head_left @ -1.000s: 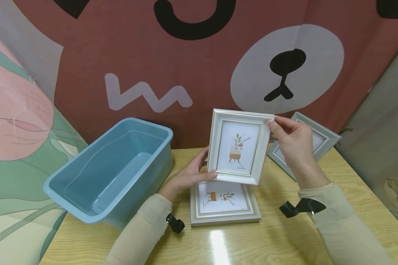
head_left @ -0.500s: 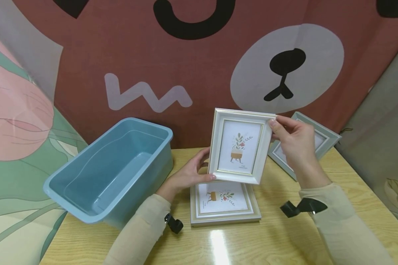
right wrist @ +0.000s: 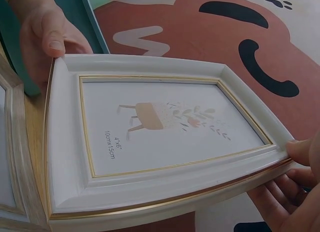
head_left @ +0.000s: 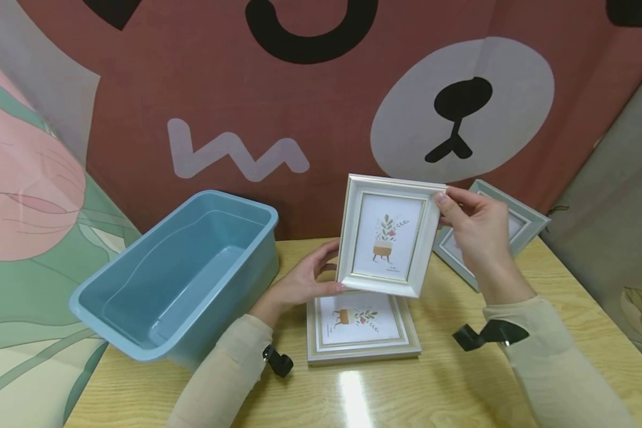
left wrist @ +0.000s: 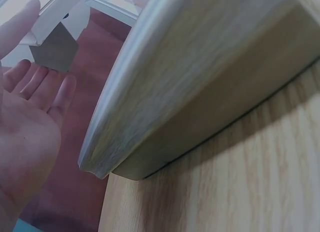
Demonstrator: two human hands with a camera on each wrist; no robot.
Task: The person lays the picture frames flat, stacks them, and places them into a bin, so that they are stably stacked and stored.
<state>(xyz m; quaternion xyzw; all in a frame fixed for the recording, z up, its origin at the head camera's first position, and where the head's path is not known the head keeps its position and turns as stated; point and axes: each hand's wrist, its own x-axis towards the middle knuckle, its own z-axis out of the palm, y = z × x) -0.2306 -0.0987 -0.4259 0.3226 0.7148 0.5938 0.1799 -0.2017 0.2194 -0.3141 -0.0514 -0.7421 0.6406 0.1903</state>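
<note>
My right hand (head_left: 478, 229) pinches the upper right corner of a white picture frame (head_left: 348, 232) with a thin gold line and a potted-plant print. The frame is raised and tilted toward the head camera. At its lower left corner is my left hand (head_left: 302, 279), thumb tip at the edge and other fingers partly hidden behind. The left wrist view shows that hand's fingers (left wrist: 62, 94) loosely extended, with a grey flap (left wrist: 57, 47) beyond them. Below lies a beige picture frame (head_left: 364, 351) with a similar print, face up; its side (left wrist: 200, 92) looms large in the left wrist view.
A blue plastic bin (head_left: 192, 285) stands on the left of the wooden table (head_left: 433, 386), with nothing visible inside. A grey-green picture frame (head_left: 529, 223) leans at the back right, partly behind the right hand. A printed cloth (head_left: 219, 71) hangs along the table's back.
The white picture frame has shifted slightly right with my right hand. My left hand has drawn slightly left, its thumb moving from the frame's front to its edge.
</note>
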